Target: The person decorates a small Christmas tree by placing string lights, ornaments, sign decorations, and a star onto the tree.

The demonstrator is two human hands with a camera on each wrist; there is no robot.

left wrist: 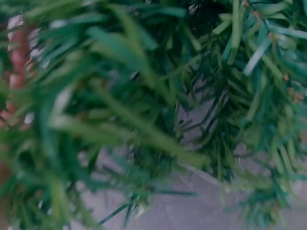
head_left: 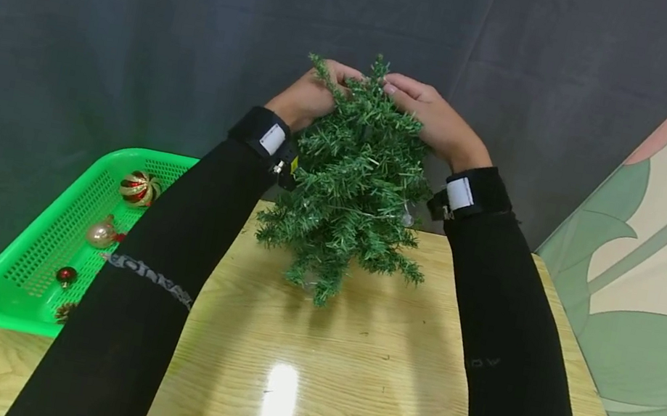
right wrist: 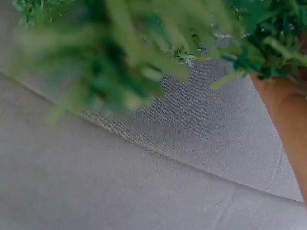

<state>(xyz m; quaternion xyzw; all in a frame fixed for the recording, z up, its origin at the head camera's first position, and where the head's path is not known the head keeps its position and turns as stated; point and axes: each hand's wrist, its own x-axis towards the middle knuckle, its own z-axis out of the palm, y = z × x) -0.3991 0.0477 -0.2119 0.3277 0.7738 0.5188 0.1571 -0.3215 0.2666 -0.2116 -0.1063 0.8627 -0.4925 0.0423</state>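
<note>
A small green artificial Christmas tree [head_left: 354,182] stands upright on the wooden table. Both hands are up at its top, one on each side. My left hand [head_left: 314,96] reaches in from the left, its fingertips hidden behind the needles. On the other side my right hand [head_left: 439,121] bends its thumb and fingers toward the tip; what lies between them is too small to tell. A thin pale strand [left wrist: 201,175] crosses the branches in the left wrist view. Small clear pieces [head_left: 407,218] show among the lower branches. Green needles [right wrist: 120,57] cover part of the right wrist view.
A green plastic basket [head_left: 38,210] at the left holds a striped red-and-gold ball [head_left: 139,189], a pale bauble [head_left: 101,233], a small dark red ball [head_left: 66,277] and a pine cone [head_left: 64,312]. Behind hangs a dark curtain [head_left: 206,17]; a flower-patterned cloth [head_left: 659,277] is at the right.
</note>
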